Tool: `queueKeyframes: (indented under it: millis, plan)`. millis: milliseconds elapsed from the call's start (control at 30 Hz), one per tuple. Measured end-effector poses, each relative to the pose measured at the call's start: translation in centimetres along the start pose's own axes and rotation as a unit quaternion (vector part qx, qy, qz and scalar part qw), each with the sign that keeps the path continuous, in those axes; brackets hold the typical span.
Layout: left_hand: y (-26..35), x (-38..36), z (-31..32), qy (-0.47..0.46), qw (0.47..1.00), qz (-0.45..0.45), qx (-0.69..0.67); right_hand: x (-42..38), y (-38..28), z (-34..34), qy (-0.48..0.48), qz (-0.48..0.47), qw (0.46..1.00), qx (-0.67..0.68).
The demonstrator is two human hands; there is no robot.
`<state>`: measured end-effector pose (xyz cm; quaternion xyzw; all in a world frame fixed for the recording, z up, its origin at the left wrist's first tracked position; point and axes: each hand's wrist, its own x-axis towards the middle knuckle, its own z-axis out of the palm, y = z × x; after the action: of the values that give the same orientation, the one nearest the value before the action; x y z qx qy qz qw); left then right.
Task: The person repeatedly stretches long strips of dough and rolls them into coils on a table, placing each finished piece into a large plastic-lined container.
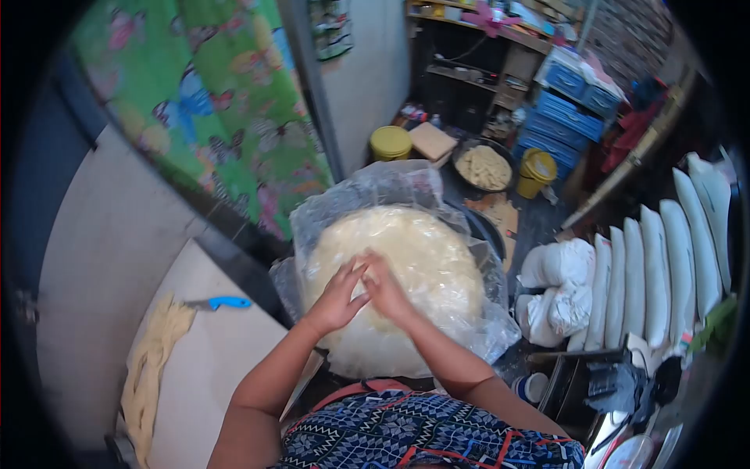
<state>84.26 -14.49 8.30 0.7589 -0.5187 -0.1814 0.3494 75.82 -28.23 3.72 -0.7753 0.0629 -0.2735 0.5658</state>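
A large round mass of pale dough (422, 273) lies in front of me, its surface glossy. Clear plastic sheeting (383, 184) is bunched around its edge. Above the middle of the dough, my left hand (341, 297) and my right hand (383, 287) come together, fingers stretched out and fingertips meeting. The left thumb points toward the right palm. Motion blurs the right hand, and no object shows between the two. On the pale table to the left lies a long strip of dough (152, 375), with a blue-handled knife (228, 302) at its far end.
Filled white sacks (660, 270) stand in a row at the right, beside wrapped white bundles (558, 285). Farther back are a bowl of dough (484, 166), yellow buckets (391, 144) and blue drawers (558, 125). A green butterfly curtain (203, 102) hangs at the left.
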Motion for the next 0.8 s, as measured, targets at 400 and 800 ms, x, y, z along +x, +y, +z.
queueKeyframes:
  millis: [400,800]
  plan:
    - [-2.5,-32.6,-3.4,0.243,0.796,-0.503,0.232,-3.0,-6.4,22.8,-0.431,-0.218,0.845,-0.230]
    - [-8.1,-41.7,-8.4,0.325,0.775,-0.480,0.251,2.3,-10.7,45.5,-0.383,-0.248,0.860,-0.227]
